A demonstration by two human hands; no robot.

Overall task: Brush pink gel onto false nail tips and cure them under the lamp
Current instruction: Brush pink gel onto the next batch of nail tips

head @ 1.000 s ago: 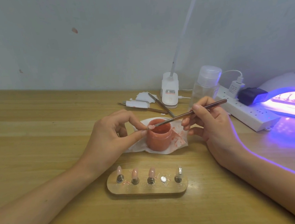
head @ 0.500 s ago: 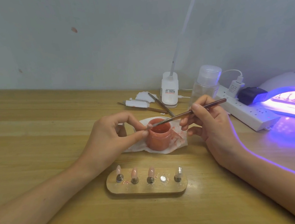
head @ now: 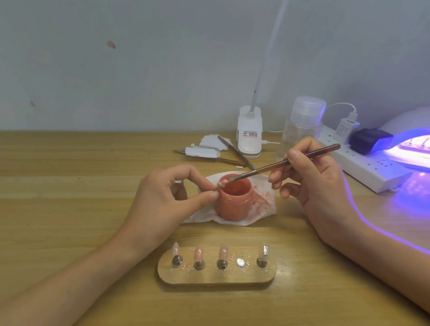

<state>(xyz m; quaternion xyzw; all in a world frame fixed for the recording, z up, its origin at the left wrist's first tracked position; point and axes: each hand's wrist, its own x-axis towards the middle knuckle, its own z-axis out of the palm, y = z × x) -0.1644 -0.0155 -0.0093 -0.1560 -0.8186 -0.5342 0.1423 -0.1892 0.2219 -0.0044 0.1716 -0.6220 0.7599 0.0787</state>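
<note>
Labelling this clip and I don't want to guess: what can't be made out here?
Head view only.
Nail tip: tiny, partly covered by the left hand and the brush; gel coverage unclear.
Lamp: cut off by the right edge; glare washes out its inside.
Bottle: lower part behind the right hand.
Clip base: label too small to read.

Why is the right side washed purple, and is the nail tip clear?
Head view: the lit curing lamp glares white-violet, tinting the table and rimming the right hand and forearm purple; the nail tip pinched by the left hand is small and blurry.
</note>
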